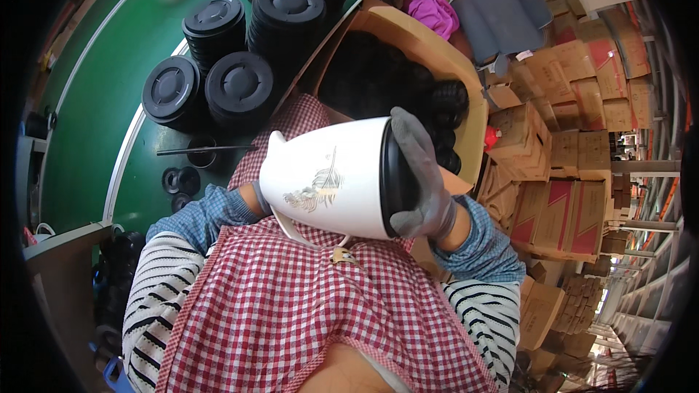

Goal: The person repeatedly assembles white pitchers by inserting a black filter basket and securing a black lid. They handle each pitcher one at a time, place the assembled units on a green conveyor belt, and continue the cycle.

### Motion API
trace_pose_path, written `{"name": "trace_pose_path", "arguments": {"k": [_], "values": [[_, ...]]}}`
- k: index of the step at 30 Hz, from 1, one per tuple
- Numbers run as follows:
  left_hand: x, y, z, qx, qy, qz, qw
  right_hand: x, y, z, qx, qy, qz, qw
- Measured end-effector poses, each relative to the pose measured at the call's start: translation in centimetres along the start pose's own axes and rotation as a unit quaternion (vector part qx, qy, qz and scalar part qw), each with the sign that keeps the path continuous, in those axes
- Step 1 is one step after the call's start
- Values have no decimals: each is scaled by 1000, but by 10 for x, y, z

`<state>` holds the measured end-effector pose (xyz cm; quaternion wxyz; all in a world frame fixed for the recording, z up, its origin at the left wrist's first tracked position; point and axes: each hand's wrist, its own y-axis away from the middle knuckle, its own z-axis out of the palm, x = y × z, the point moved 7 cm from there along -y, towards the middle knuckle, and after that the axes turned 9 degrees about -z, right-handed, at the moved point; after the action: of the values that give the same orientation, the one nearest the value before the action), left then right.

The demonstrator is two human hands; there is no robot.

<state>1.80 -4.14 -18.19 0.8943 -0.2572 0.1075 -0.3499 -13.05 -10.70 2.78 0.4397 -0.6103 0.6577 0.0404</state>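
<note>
A white thermal jug [320, 175] with a grey feather print lies tilted on its side in front of my body. Its spout points left, and its pale handle [291, 231] hangs on the lower side. My right hand [429, 182], in a grey glove, is closed around the black base [399, 178] at the jug's right end, fingers over the top and thumb below. My left wrist [253, 198] goes in behind the spout end. The jug hides the fingers of that hand, so its grip cannot be seen.
Stacks of round black lids [239, 82] stand on the green table [87, 116] to the left. Small black rings [180, 180] and a thin dark rod [175, 151] lie nearer. A carton [477, 113] of black parts stands ahead; more cardboard boxes [557, 218] are piled at right.
</note>
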Motion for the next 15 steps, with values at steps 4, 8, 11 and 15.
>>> {"name": "trace_pose_path", "arguments": {"k": [4,8,11,15], "values": [[8,6,-14,6,-187,28,982,21,1,-9,-6,42,14,999],[17,-7,-11,71,-160,23,984,-2,-25,-37,-53,189,-96,976],[15,-16,-9,84,-127,4,988,-14,-30,-38,-61,209,-136,967],[11,-25,-7,97,-97,-20,990,-15,-32,-48,-42,212,-174,961]]}}
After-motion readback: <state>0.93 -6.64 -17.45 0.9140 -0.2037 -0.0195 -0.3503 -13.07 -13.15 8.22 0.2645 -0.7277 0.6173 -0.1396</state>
